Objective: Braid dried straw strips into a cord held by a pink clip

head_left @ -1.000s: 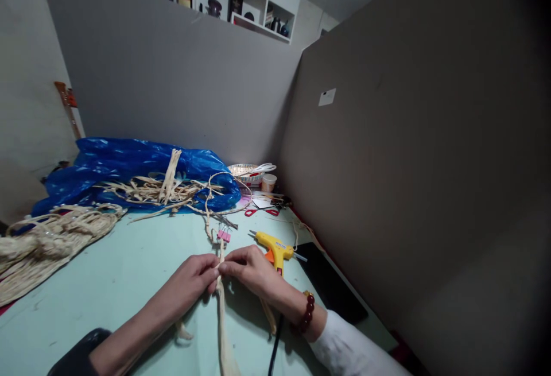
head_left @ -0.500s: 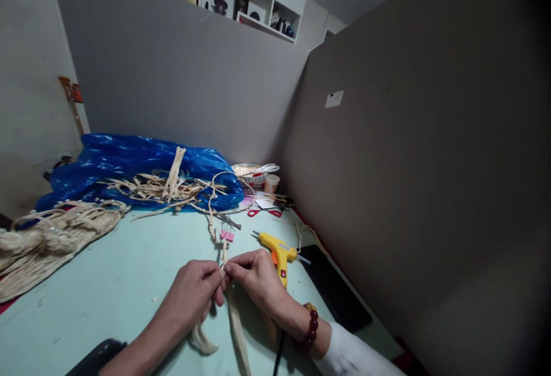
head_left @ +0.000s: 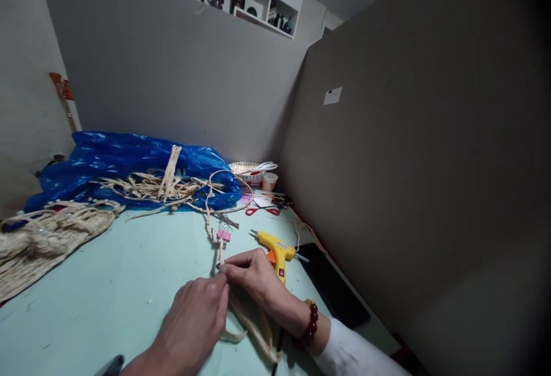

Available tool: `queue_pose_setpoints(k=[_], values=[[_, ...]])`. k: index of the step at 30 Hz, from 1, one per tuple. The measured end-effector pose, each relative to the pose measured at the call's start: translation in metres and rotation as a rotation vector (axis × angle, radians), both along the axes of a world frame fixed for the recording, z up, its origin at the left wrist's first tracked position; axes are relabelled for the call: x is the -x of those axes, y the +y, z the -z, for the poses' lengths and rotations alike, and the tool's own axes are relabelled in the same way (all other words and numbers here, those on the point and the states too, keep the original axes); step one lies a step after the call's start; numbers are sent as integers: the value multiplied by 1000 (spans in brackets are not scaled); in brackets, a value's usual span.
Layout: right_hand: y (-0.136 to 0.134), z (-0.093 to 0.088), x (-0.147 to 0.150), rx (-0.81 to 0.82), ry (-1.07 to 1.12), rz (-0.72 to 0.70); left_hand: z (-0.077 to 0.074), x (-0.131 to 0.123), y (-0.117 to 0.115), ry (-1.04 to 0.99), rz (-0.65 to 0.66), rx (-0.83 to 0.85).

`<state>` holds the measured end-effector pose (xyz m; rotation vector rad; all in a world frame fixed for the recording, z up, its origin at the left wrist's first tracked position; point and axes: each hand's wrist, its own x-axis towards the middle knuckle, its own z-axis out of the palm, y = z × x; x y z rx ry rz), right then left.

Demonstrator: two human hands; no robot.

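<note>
A pale straw braid (head_left: 221, 252) runs toward me from a pink binder clip (head_left: 224, 235) on the table. My right hand (head_left: 258, 284) pinches the braid's near end between thumb and forefinger. Just left of and below it, my left hand (head_left: 193, 318) is closed, back turned up, its thumb side against the right fingertips. It appears to grip a straw strip, though its fingertips are hidden. Loose straw strips (head_left: 256, 333) trail beneath both hands toward me. Beyond my right hand lies a yellow glue gun (head_left: 278, 249) with an orange trigger.
A blue plastic bag (head_left: 129, 155) with loose straw (head_left: 170, 186) fills the back left. Woven straw work (head_left: 64, 244) lies at left. Red-handled scissors (head_left: 262, 211), a basket (head_left: 245, 169) and a cup (head_left: 269, 181) sit at the back. A dark flat panel (head_left: 333, 284) borders the right wall.
My left hand has turned over and moved slightly down, its back now facing up. The loose strips beneath have swung to the right. My right hand keeps its pinch on the braid.
</note>
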<state>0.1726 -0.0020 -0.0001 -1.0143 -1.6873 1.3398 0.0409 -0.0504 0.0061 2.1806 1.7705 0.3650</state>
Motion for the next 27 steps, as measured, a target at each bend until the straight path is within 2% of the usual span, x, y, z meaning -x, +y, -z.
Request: queue_pose_setpoints(k=[5,8,10,11,13,16,19,23,27], values=[[4,3,0,165,112,4,-10,6,2,-66,13,-11],[5,2,-2,227,186,0,-13,18,15,-253,-94,-9],[6,2,-2,267,206,-28,-9,26,25,-482,-202,-28],[5,1,-3,285,206,-42,-5,28,30,-632,-184,25],[5,1,-2,310,210,-48,3,28,36,-947,-52,216],[5,2,-1,314,239,-99,14,24,37,-1221,30,454],[7,3,-2,200,170,-111,18,21,35,-1240,-5,464],[6,3,-6,-45,-125,-77,18,22,32,-1175,-52,448],[-2,-3,-6,-192,-355,-28,17,22,31,-1059,-95,470]])
